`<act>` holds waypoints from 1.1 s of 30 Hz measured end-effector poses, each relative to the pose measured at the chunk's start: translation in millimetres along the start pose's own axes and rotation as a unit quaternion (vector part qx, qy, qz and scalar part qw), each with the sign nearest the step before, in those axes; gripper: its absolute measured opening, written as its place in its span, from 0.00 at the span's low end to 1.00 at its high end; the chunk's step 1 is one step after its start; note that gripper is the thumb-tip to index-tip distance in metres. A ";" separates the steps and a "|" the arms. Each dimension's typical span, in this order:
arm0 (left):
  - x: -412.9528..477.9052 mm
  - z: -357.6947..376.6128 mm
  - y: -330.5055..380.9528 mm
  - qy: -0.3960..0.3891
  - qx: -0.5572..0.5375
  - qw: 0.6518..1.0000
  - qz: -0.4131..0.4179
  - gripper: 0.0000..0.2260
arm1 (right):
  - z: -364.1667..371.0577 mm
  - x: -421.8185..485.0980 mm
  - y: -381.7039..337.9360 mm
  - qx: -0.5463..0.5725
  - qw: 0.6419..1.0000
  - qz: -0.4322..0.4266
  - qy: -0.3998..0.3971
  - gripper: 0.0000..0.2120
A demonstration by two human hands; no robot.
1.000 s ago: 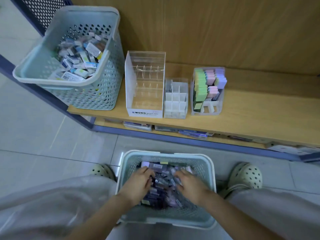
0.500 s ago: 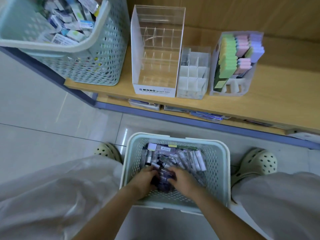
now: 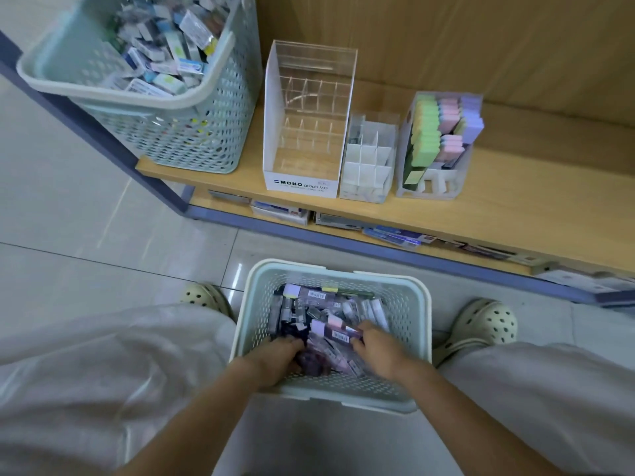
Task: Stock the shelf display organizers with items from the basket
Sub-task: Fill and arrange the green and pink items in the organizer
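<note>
Basket [image 3: 256, 305] on floor, both hands among its small packets [image 3: 318, 309].

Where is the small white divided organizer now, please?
In the head view, the small white divided organizer stands on the wooden shelf, between the clear MONO display box on its left and the organizer with pastel items on its right.

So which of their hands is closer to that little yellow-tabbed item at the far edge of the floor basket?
Right. The right hand lies below and slightly right of the yellow-tabbed item; the left hand sits lower-left of it, farther away.
</note>
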State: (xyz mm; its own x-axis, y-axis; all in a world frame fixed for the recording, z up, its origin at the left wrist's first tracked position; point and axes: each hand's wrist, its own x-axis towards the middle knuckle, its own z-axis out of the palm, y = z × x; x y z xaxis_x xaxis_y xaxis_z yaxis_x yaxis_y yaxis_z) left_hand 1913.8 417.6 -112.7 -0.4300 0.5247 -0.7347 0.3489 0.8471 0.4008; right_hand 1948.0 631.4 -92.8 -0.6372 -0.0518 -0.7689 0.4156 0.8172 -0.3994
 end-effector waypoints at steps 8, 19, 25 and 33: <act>-20.2 -24.4 28.9 0.171 -0.270 0.947 -0.015 0.04 | -31.3 -25.4 6.0 0.042 0.998 -0.007 0.048 0.08; -52.9 -60.3 111.2 0.285 -0.742 0.605 0.047 0.06 | -53.7 -111.3 -51.7 0.188 0.955 -0.149 0.175 0.08; -86.2 -89.7 136.3 0.274 -0.703 0.654 0.053 0.10 | -54.0 -148.0 -66.1 0.152 0.943 -0.206 0.212 0.06; -118.8 -111.8 156.1 0.300 -0.693 0.655 0.036 0.11 | -60.5 -181.4 -77.3 0.099 0.939 -0.220 0.247 0.19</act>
State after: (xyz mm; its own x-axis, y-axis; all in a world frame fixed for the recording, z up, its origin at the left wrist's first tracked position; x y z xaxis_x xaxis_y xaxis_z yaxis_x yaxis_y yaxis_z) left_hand 1926.3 496.9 98.4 -0.8490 0.1533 -0.5057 -0.5250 -0.1363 0.8401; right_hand 1992.2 612.4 107.8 -0.9781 -0.0463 -0.2030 0.1240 0.6536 -0.7467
